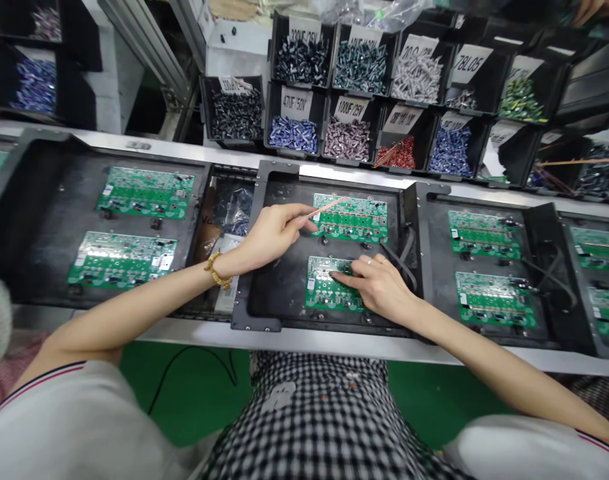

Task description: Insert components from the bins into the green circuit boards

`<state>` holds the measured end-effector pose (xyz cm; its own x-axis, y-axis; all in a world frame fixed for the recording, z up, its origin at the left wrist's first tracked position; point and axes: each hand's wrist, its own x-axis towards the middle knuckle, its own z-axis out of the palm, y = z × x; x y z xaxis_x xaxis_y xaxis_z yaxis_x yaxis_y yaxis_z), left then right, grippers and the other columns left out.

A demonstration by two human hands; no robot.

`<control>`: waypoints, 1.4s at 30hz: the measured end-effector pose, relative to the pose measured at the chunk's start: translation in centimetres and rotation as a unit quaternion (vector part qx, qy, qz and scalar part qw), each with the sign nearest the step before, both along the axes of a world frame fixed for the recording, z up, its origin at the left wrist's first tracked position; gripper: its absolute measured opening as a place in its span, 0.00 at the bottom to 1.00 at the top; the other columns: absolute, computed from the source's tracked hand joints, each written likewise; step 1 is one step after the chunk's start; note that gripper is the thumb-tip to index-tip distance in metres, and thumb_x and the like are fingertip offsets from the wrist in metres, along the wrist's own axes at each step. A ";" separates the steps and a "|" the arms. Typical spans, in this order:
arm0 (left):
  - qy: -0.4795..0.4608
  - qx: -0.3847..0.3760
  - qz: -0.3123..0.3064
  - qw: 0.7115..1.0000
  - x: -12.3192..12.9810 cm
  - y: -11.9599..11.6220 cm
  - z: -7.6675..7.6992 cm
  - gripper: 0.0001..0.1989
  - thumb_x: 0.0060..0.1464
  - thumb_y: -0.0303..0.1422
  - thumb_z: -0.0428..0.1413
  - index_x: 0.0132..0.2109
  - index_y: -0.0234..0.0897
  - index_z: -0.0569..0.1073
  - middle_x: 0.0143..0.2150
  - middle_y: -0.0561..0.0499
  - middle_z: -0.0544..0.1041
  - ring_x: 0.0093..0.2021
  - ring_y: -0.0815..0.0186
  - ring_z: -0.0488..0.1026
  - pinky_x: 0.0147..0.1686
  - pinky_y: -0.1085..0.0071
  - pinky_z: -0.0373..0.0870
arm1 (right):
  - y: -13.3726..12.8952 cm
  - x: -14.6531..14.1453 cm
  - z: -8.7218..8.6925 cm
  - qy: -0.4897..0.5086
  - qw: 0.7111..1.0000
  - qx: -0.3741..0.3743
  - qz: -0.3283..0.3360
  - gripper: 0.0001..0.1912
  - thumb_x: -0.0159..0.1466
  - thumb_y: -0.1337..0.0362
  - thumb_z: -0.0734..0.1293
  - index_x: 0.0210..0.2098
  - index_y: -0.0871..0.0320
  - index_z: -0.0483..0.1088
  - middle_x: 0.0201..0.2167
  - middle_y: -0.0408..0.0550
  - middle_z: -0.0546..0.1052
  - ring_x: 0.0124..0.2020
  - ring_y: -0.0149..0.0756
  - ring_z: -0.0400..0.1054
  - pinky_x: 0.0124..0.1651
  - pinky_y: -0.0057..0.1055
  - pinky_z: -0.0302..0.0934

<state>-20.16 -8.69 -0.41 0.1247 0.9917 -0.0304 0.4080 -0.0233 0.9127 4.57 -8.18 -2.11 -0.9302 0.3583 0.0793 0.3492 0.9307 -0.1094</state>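
Observation:
My left hand [279,230] is closed in a pinch around a thin copper-coloured strip [329,206], which slants over the upper green circuit board [352,230] in the middle tray. Below it lies a second circuit board [319,293] in the same tray. My right hand [379,283] rests over that lower board's right part. One finger reaches left and touches the board's upper area, while the others are curled. Anything small under that fingertip is hidden. Both boards lie flat, with small components across them.
The black middle tray [284,293] sits between a left tray [34,253] and a right tray [434,267], each with circuit boards. Behind the metal rail [224,152] stand labelled bins of components, among them blue capacitors [292,135] and red parts [402,155]. Black straps [404,260] cross the middle tray's right side.

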 end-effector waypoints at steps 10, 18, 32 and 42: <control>0.119 0.042 -0.059 0.990 1.1 -0.9 0.8 0.07 0.59 0.26 0.49 0.38 0.31 0.71 0.32 0.48 0.78 0.25 0.71 0.71 0.27 0.76 0.63 | -0.5 -0.3 1.8 0.051 0.994 0.094 -0.038 0.12 0.64 0.67 0.61 0.46 0.56 0.72 0.44 0.50 0.75 0.41 0.36 0.62 0.37 0.34 0.46; 0.208 0.097 -0.204 0.952 3.5 1.8 2.4 0.11 0.62 0.35 0.46 0.41 0.34 0.71 0.31 0.47 0.76 0.30 0.64 0.73 0.30 0.70 0.62 | 0.8 0.7 3.5 0.126 0.983 0.008 -0.131 0.10 0.65 0.69 0.61 0.35 0.60 0.75 0.25 0.45 0.72 0.28 0.31 0.61 0.32 0.31 0.46; 0.380 0.206 -0.054 0.900 3.8 23.2 -4.9 0.07 0.45 0.28 0.58 0.32 0.47 0.75 0.34 0.46 0.76 0.49 0.50 0.62 0.48 0.53 0.54 | -2.2 1.4 0.4 0.011 0.998 -0.054 -0.001 0.19 0.63 0.75 0.57 0.47 0.59 0.73 0.24 0.45 0.66 0.31 0.34 0.56 0.33 0.32 0.43; 0.131 0.090 0.048 0.986 4.3 24.0 -2.5 0.12 0.55 0.39 0.55 0.40 0.35 0.73 0.30 0.54 0.72 0.37 0.69 0.58 0.34 0.71 0.51 | -3.1 1.4 0.3 -0.028 0.999 0.021 -0.014 0.15 0.65 0.71 0.58 0.49 0.58 0.70 0.31 0.48 0.71 0.36 0.35 0.61 0.36 0.33 0.45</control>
